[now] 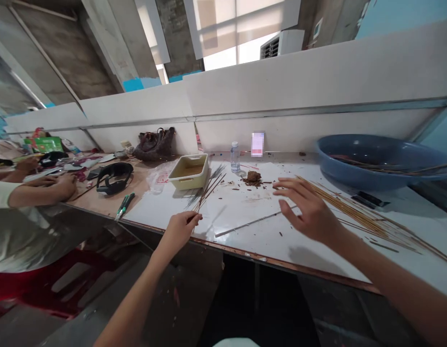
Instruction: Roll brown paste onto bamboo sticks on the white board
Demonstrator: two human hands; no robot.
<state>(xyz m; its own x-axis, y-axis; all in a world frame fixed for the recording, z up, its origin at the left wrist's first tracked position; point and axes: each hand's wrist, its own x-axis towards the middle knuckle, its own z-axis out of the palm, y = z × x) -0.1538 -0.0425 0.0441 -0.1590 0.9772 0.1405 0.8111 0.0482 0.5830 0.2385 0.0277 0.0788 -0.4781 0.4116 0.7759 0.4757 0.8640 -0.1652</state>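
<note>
My left hand (180, 226), at the table's front edge, is closed round the lower ends of a few thin brown sticks (209, 189). They fan upward, with greyish thin strands beside them near the tub. My right hand (306, 207) hovers over the right half of the white tabletop (252, 250), fingers spread and holding nothing. Beyond it lies a long bundle of thin yellowish-brown sticks (346, 207). A crumbly brown lump (254, 176) sits between the hands, farther back, with crumbs about it. A thin grey rod (248, 224) lies slantwise in front of the lump.
A pale yellow tub (189, 179) of brownish liquid, a clear bottle (235, 158) and a propped phone (257, 144) stand behind. At right is a large blue basin (382, 166). Leftward lie green-handled cutters (125, 206), black headgear (114, 177) and a handbag (154, 144); a co-worker (24, 217) sits there.
</note>
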